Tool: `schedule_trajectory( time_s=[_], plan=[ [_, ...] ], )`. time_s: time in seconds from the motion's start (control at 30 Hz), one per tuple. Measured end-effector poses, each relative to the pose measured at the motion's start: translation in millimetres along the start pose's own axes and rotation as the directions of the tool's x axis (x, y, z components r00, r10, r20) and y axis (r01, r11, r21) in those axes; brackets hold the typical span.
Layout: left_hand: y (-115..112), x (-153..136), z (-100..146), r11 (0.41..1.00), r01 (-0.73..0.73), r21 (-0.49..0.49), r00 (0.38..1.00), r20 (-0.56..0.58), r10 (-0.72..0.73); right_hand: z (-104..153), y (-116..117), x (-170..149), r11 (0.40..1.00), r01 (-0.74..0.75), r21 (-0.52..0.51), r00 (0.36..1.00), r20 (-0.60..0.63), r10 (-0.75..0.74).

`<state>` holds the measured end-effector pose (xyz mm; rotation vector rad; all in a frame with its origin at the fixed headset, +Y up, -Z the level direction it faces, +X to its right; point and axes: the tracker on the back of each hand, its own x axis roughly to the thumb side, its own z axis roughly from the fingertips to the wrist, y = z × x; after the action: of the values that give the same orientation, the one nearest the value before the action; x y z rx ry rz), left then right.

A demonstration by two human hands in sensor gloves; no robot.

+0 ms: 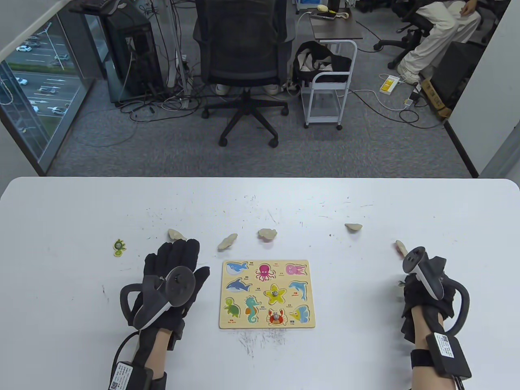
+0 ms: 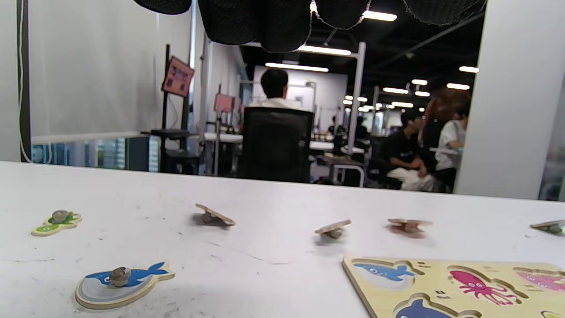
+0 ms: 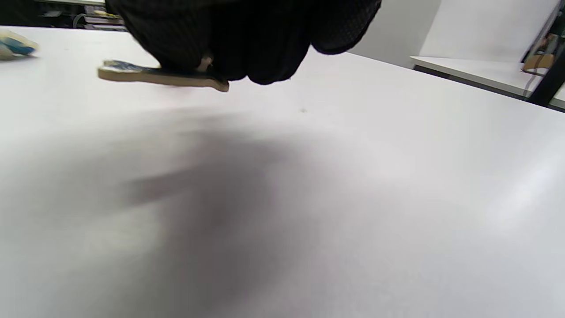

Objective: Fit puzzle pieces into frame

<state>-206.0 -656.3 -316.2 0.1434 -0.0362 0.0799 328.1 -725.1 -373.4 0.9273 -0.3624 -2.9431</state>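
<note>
The wooden puzzle frame lies at the table's middle, with a star piece and a crab piece seated in it. My left hand is spread flat and open just left of the frame, holding nothing. A blue whale piece lies face up on the table below that hand; it is hidden in the table view. My right hand is far right of the frame and grips a flat piece by its knob, a little above the table.
A turtle piece lies face up at the left. Several pieces lie face down in a row behind the frame, and one more piece lies just beyond my right hand.
</note>
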Motion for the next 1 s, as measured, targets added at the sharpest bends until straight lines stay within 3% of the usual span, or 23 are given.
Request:
schedule_trajectory(
  time_s=[0.23, 0.5, 0.7, 1.0],
  plan=[
    [0, -1, 1, 1.0, -0.004, 0.008, 1.0, 0.003, 0.004, 32, -20, 34, 0.992, -0.012, -0.125, 0.98, 0.197, 0.037],
    [0, -2, 1, 1.0, -0.011, 0.011, 1.0, 0.002, 0.011, 78, -34, 84, 0.969, -0.02, -0.247, 0.895, 0.427, 0.127],
    [0, -3, 1, 1.0, -0.016, 0.014, 1.0, 0.004, 0.016, 109, -32, 117, 0.953, -0.032, -0.302, 0.82, 0.537, 0.197],
    [0, -4, 1, 1.0, -0.021, 0.02, 1.0, 0.005, 0.021, 129, -17, 152, 0.943, -0.092, -0.321, 0.743, 0.608, 0.279]
  ],
)
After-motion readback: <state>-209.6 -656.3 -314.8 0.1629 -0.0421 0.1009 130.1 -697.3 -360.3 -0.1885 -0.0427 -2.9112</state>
